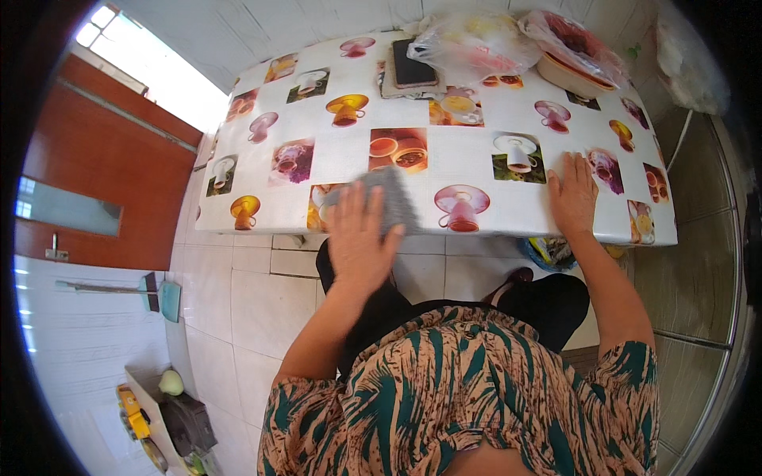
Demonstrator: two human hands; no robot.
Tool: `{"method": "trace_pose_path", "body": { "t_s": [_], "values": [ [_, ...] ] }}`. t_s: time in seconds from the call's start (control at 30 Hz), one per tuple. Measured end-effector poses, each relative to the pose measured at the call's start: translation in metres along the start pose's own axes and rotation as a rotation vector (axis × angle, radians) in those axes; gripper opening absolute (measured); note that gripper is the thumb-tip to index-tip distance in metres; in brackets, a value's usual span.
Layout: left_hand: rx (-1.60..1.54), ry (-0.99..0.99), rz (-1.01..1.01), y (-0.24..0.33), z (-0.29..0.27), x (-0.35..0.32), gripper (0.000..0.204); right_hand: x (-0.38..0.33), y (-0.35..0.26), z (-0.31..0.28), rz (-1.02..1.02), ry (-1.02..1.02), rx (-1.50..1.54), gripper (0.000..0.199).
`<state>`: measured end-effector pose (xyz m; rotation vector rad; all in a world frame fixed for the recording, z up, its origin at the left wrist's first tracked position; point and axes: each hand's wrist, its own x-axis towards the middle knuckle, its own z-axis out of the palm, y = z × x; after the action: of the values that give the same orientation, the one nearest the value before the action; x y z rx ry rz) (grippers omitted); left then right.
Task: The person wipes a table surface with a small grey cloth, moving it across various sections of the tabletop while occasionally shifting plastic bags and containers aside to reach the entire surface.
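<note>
My left hand (357, 238) lies flat on a grey cloth (397, 200) near the front edge of the table, its fingers stretched out and a little apart. Part of the cloth is hidden beneath the palm and fingers; the rest shows to the right of them. Under both is a white tablecloth (309, 210) printed with cups, saucers and flowers. Farther right, my right hand (573, 194) rests palm down on that tablecloth by the front edge. Its fingers are straight, its thumb stands out to the left, and nothing shows in it.
A dark flat phone-like thing (415, 63) lies at the table's back, beside a clear plastic bag (476, 47). A bag-covered basket (575, 75) stands back right. Below the front edge is a blue bin (548, 252). A broom and dustpan (163, 297) lean left, near a brown door (111, 159).
</note>
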<state>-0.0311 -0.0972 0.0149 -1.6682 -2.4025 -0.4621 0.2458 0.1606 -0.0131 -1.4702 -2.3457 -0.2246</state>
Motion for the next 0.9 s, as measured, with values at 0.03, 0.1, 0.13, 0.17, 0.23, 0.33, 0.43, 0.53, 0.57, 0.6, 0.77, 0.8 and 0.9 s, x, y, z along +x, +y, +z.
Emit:
{"method": "trace_pose_path", "body": {
  "t_s": [0.03,0.1,0.13,0.17,0.23,0.33,0.43,0.53,0.57,0.6,0.77,0.8,0.9],
  "values": [
    [-0.064,0.0,0.038,0.013,0.002,0.004,0.068,0.001,-0.004,-0.002,-0.004,-0.008,0.011,0.056],
    [-0.07,-0.063,0.127,0.037,0.013,0.016,0.067,0.0,-0.006,-0.004,-0.003,-0.023,0.02,0.056],
    [-0.105,-0.062,0.168,0.047,0.019,0.022,0.066,0.0,-0.007,-0.004,0.002,-0.035,0.031,0.056],
    [-0.158,-0.054,0.215,0.057,0.025,0.029,0.066,-0.001,-0.007,-0.005,0.007,-0.047,0.042,0.055],
    [-0.217,-0.071,0.293,0.079,0.04,0.052,0.065,0.001,-0.004,-0.005,0.016,-0.052,0.055,0.055],
    [-0.255,-0.096,0.357,0.107,0.057,0.081,0.065,0.002,0.001,-0.004,0.028,-0.082,0.076,0.055],
    [-0.289,-0.143,0.322,0.114,0.067,0.105,0.066,0.003,0.003,-0.001,0.021,-0.11,0.083,0.054],
    [-0.279,-0.088,0.285,0.094,0.072,0.124,0.067,0.005,0.004,-0.003,0.012,-0.109,0.072,0.054],
    [-0.191,-0.077,0.234,0.079,0.073,0.128,0.068,0.006,0.005,-0.004,0.004,-0.099,0.074,0.054],
    [-0.167,-0.066,0.202,0.058,0.074,0.132,0.068,0.005,0.008,-0.004,0.007,-0.092,0.074,0.055],
    [-0.014,0.027,-0.12,-0.093,0.036,0.108,0.065,0.002,0.004,-0.008,-0.008,-0.104,0.088,0.054],
    [0.016,0.021,-0.212,-0.12,0.027,0.099,0.065,0.001,0.006,-0.008,-0.001,-0.102,0.078,0.054],
    [0.15,-0.09,-0.5,-0.203,0.0,0.067,0.069,0.0,0.003,-0.012,0.024,-0.111,0.054,0.055]
  ]
}}
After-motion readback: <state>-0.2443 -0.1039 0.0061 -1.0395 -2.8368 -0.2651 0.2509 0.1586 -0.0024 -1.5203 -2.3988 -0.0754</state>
